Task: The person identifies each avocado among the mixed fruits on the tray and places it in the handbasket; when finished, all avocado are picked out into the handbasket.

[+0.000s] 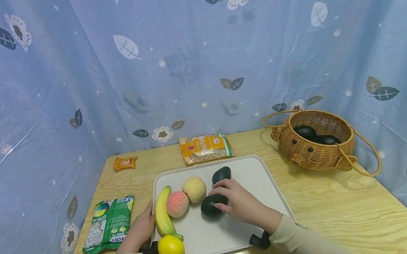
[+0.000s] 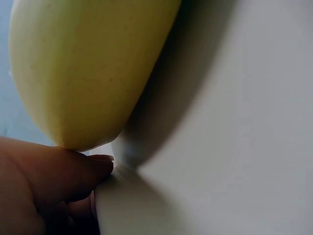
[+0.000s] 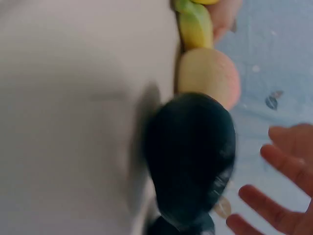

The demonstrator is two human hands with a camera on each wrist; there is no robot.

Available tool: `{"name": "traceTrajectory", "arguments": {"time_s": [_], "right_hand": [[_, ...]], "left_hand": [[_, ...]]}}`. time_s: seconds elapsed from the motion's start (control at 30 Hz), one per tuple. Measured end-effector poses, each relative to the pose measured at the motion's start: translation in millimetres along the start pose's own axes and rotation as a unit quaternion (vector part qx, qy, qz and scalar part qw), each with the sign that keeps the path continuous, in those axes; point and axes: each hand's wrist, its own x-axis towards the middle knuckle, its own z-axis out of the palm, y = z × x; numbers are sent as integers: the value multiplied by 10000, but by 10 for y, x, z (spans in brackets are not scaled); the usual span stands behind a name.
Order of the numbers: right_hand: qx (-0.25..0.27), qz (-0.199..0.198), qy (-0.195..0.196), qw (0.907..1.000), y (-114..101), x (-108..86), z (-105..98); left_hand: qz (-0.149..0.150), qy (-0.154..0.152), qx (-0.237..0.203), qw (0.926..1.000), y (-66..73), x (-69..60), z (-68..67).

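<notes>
A cream tray [image 1: 243, 222] lies on the table with fruit on it. My left hand [image 1: 142, 228] holds its left rim; in the left wrist view the thumb [image 2: 73, 171] lies over the rim beside the banana [image 2: 93, 68]. My right hand [image 1: 239, 201] hovers over a dark avocado [image 1: 212, 206], and in the right wrist view its fingers are spread, apart from the avocado [image 3: 190, 152]. Behind it sits another avocado [image 1: 221, 174]. Left of them are a pale peach [image 1: 194, 189], a pink peach [image 1: 177, 204], the banana [image 1: 163, 214] and a lemon [image 1: 171, 249].
A wicker basket [image 1: 316, 152] with looped handles stands at the right, dark avocados [image 1: 304, 133] inside. Behind the tray lies an orange bag of grain [image 1: 206, 147]. To the left are a green snack bag [image 1: 110, 223] and a small orange packet [image 1: 125, 163]. Blue curtains surround the table.
</notes>
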Motion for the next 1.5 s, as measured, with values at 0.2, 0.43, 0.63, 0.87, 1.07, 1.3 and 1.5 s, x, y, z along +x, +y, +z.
{"name": "traceTrajectory", "arguments": {"time_s": [0.2,0.43,0.63,0.87,1.07,1.3,1.5], "right_hand": [[-564,-496,-696,9947,1,-9,185],[-817,-527,-1126,9889,40,-41,268],[-705,-381,-1207,9894,50,-35,265],[-290,-110,-1007,9944,71,-43,203],[-115,36,-665,9977,111,-29,18],[-97,546,-165,9983,210,9,-277],[-294,860,622,9939,363,11,-514]], "left_hand": [[-19,-18,-27,10000,1,-1,14],[-22,-17,-40,10000,-4,0,26],[-11,-19,-58,10000,4,-1,6],[-30,-4,26,10000,-1,17,21],[-56,10,13,10000,-7,23,24],[-29,-6,-42,10000,-14,18,4],[-10,0,74,10000,-2,15,3]]}}
